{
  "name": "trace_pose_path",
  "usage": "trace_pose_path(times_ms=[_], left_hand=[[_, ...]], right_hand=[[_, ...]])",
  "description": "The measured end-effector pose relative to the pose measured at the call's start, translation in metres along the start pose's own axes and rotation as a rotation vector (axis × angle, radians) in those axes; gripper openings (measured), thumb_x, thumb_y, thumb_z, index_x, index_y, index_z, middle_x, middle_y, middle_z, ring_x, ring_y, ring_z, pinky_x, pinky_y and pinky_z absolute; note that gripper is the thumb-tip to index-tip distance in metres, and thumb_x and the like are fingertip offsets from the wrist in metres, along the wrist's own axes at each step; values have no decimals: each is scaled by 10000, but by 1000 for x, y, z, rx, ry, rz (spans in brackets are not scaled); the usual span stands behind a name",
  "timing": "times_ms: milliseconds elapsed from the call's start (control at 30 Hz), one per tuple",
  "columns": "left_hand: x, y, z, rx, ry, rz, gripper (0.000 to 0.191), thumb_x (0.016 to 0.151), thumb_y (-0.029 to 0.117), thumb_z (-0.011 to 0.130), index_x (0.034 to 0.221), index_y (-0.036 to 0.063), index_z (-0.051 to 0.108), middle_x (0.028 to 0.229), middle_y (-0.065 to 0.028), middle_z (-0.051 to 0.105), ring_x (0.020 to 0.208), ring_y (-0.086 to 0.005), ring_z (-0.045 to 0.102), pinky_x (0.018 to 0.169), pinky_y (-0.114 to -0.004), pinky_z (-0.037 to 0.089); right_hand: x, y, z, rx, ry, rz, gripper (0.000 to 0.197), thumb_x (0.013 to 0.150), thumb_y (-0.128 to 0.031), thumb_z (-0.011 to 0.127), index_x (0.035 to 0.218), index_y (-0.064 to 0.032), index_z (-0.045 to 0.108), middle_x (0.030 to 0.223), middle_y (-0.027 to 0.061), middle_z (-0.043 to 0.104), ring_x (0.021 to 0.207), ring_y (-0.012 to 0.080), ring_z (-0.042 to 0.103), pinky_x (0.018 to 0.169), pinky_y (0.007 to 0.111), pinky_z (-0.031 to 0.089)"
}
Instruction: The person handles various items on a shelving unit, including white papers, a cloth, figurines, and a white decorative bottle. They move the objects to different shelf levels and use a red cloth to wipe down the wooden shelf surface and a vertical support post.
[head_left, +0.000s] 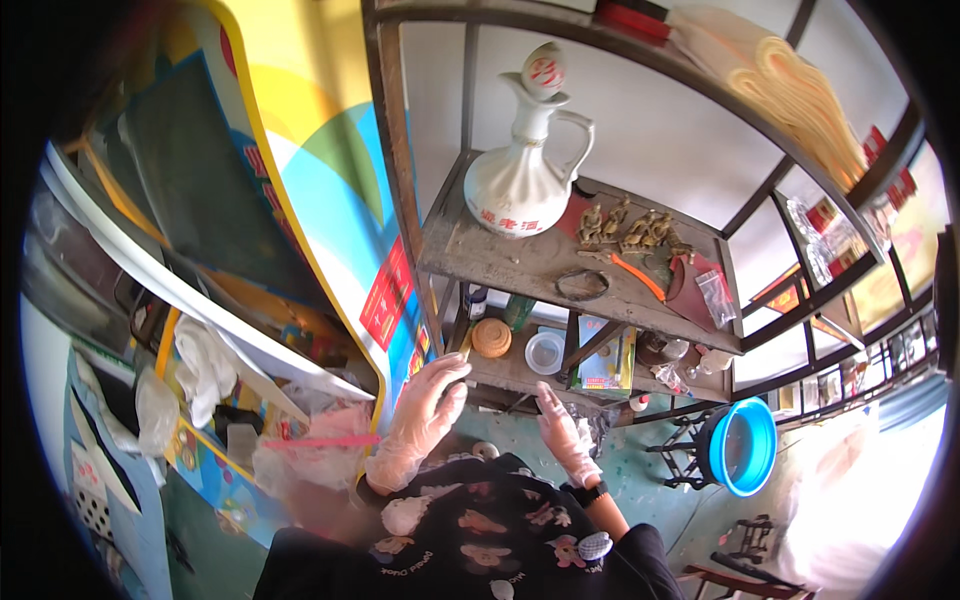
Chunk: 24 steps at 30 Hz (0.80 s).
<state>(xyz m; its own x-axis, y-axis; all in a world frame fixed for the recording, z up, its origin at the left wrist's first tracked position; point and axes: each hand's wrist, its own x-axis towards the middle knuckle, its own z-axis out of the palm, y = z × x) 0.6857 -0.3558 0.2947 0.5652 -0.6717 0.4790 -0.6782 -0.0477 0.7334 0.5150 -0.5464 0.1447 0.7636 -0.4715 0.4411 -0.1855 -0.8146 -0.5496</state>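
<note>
Both hands wear thin clear plastic gloves and are held up before my chest, apart from each other. My left hand is below the left end of the shelf unit, its fingers apart, nothing in it. My right hand also holds nothing, its fingers raised beneath the lower shelf. On the upper shelf a white ceramic jug with a stopper stands upright. To its right are small bronze-coloured figurines, an orange-handled tool, a black coil and a small clear plastic bag.
The lower shelf holds a round woven-looking container, a clear plastic tub and a booklet. A blue basin rests on a dark stand at right. Plastic bags and a colourful panel are at left.
</note>
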Motion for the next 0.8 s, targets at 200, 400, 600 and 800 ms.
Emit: trace_pose_path(times_ms=[200,400,600,800], left_hand=[[78,47,-21,-65,-45,248,277,844,30,571,1121,49,575,1235,-133,522,1169,-289,489,992,-362,374],[182,66,-29,32,216,266,524,837,144,645,1296,25,423,1295,-137,473,1201,-250,464,993,-375,375],[276,62,-7,8,203,-33,754,726,274,769,1265,-82,382,1247,-287,484,1164,-349,498,963,-381,410],[300,28,8,-115,152,-19,528,619,218,767,1029,-47,568,901,-192,659,827,-306,654,761,-354,510]], right_hand=[[-52,21,-33,-117,-21,474,197,783,-236,699,787,-40,671,681,156,631,597,310,619,575,355,481],[-86,28,-51,2,311,452,73,790,-17,609,858,-38,624,744,148,617,652,280,603,620,328,473],[-92,16,-62,33,268,590,106,807,-21,602,905,-19,643,816,163,656,730,282,648,677,330,498],[-88,17,-67,31,299,598,127,807,-47,609,925,-36,653,814,162,659,736,282,658,675,324,503]])
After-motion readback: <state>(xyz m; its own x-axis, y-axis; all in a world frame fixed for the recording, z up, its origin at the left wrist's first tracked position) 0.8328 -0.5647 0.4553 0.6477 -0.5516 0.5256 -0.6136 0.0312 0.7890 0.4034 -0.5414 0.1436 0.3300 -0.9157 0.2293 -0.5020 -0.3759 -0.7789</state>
